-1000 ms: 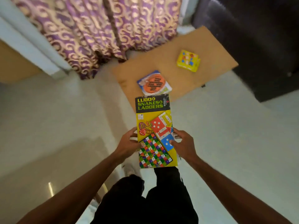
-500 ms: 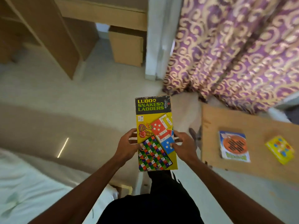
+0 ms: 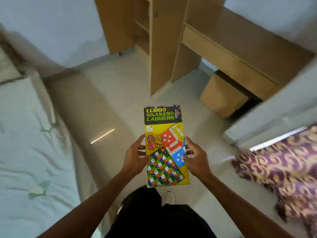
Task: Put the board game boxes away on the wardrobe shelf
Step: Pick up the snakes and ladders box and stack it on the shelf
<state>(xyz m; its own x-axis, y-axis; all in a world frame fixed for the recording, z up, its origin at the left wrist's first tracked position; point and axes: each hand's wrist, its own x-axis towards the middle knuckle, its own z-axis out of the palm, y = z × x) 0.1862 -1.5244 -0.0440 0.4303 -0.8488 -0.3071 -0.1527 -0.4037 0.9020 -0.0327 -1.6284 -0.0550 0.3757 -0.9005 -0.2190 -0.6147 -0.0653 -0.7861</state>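
A flat yellow Ludo and Snakes & Ladders box (image 3: 163,133) is held face up in front of me, its black title strip pointing away. My left hand (image 3: 135,156) grips its left edge, fingers curled under and thumb on top. Along the right edge, my right hand (image 3: 194,155) holds on with the thumb pressed onto the blue square. Ahead stands the open wooden wardrobe (image 3: 159,48), with shelves (image 3: 141,26) visible inside behind its open door panel.
A bed with a pale sheet (image 3: 25,152) fills the left side. A wooden desk (image 3: 240,54) with a drawer unit (image 3: 221,97) stands to the right of the wardrobe. A purple patterned curtain (image 3: 283,165) hangs at the right. Pale floor (image 3: 123,86) lies between me and the wardrobe.
The view has swung left, away from the low table with the two other game boxes, and now faces the wardrobe. Both hands keep the same hold on the box.
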